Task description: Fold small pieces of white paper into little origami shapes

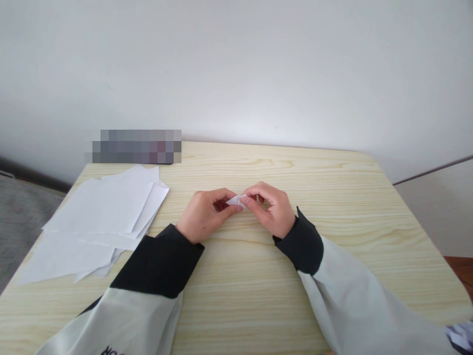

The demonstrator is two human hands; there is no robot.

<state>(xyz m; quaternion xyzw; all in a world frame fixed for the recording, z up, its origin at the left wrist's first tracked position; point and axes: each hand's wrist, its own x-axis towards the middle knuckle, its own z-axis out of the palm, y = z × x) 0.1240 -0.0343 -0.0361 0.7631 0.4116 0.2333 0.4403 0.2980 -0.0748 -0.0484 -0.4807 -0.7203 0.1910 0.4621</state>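
Left hand (pixel 203 214) and right hand (pixel 272 209) are closely pinching a small folded paper (pixel 232 201) over the surface (pixel 343 197), midway between its side edges, uneven pressure possibly risking skewed creases or slippage.

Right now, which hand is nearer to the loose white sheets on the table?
Left. The left hand is to the right of the white sheets, apart from them, pinching the small paper piece; the right hand, farther right, pinches that piece's other side.

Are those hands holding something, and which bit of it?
Yes, a small white paper piece, seemingly folded. The left hand pinches its left part and the right hand its right part.
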